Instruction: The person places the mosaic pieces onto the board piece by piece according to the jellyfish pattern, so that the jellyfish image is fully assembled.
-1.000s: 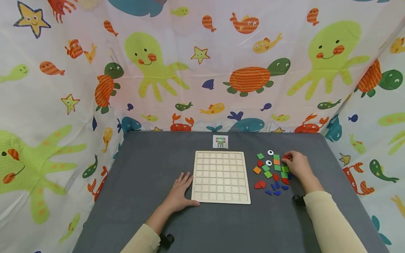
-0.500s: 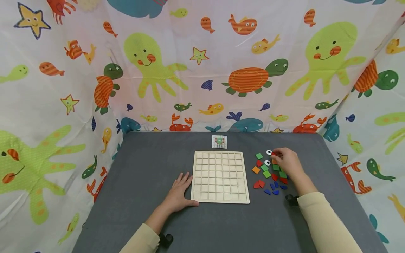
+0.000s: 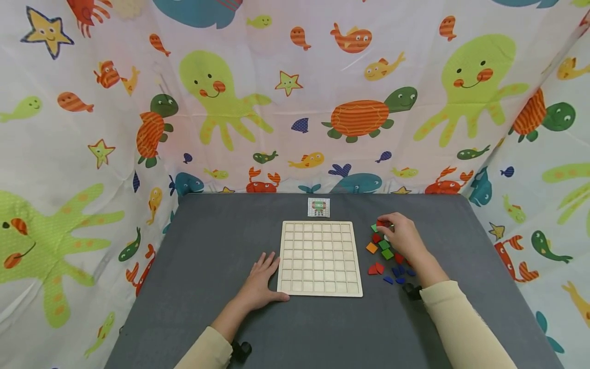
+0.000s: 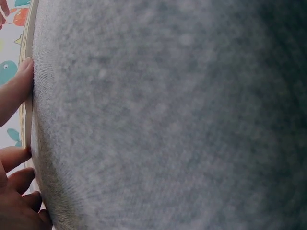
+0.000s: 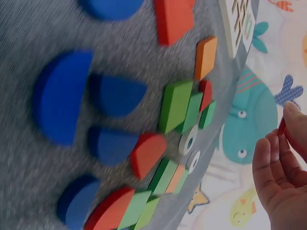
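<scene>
A pale wooden board (image 3: 320, 259) with a grid of square recesses lies on the grey table. My left hand (image 3: 259, 282) rests at its left side, fingers spread against the edge and thumb at the near corner. In the left wrist view, fingertips touch the board's edge (image 4: 29, 110). My right hand (image 3: 403, 238) pinches a small red piece (image 5: 281, 126) between thumb and fingers, raised above the far part of a group of loose pieces. Around it lie green squares (image 3: 387, 254), an orange square (image 3: 371, 248), red pieces (image 3: 372, 270) and blue half-rounds (image 5: 62, 98).
A small printed card (image 3: 318, 207) lies behind the board. White rings (image 5: 188, 140) lie among the pieces, hidden in the head view behind my right hand. A curtain with sea animals (image 3: 359, 118) hangs behind and at both sides of the grey table (image 3: 221, 230).
My right hand has moved left with the red piece, from the right side of the loose pieces to their far left part. My left hand stays at the board.
</scene>
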The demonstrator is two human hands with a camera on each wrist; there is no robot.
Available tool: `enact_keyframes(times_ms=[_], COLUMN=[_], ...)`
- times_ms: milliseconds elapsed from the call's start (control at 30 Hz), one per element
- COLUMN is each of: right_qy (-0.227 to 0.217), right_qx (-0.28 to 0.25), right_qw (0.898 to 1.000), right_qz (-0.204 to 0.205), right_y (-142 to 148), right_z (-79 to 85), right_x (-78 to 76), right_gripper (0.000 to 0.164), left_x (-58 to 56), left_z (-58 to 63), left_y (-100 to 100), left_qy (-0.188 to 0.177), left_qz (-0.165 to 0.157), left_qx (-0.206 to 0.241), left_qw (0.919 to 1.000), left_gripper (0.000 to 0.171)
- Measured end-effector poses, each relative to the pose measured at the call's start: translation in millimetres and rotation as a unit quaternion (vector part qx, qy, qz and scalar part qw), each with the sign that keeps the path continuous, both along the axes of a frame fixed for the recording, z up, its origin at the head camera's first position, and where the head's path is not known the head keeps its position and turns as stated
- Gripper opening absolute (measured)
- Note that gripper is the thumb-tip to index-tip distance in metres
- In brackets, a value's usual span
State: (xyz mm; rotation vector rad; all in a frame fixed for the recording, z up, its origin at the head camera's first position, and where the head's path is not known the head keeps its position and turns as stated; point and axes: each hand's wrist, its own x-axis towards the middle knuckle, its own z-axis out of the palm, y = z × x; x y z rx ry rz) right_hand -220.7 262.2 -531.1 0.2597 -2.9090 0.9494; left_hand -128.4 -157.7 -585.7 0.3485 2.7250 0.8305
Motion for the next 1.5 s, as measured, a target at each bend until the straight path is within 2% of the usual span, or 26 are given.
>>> enact_keyframes(times_ms=[167,700,900,1067,1500], right_qy=[-0.004,0.022,0.004,-0.015,-0.026], right_qx=[-0.004,-0.003,-0.013,-0.015,-0.018], right_qw=[1.0,0.998,0.998,0.998,0.995], right_qz=[0.01,0.055,0.059,0.062,0.091], right_y=[-12,-47,-59,-68,-87], right_z=[-2.1,-8.4,-15.9,-21.4,-30.2], right_x=[-0.3,-8.1,-9.9,-11.3,-20.8], right_gripper=[0.029,0.026,0.027,0.028,0.03], left_x=[-0.3,-2.0,-1.0,0.4,-0.8], left_z=[0.0,-0.2,0.2,-0.5,-2.1], left_y=[0,1,1,1,0], left_qy=[0.004,0.007,0.002,0.0,0.001], left_qz=[0.001,0.005,0.007,0.004,0.007], left_qx=[0.001,0.003,-0.002,0.01,0.012], left_qw=[1.0,1.0,1.0,0.9999,0.9999], left_gripper=[0.113,0.112,0.113,0.112,0.111])
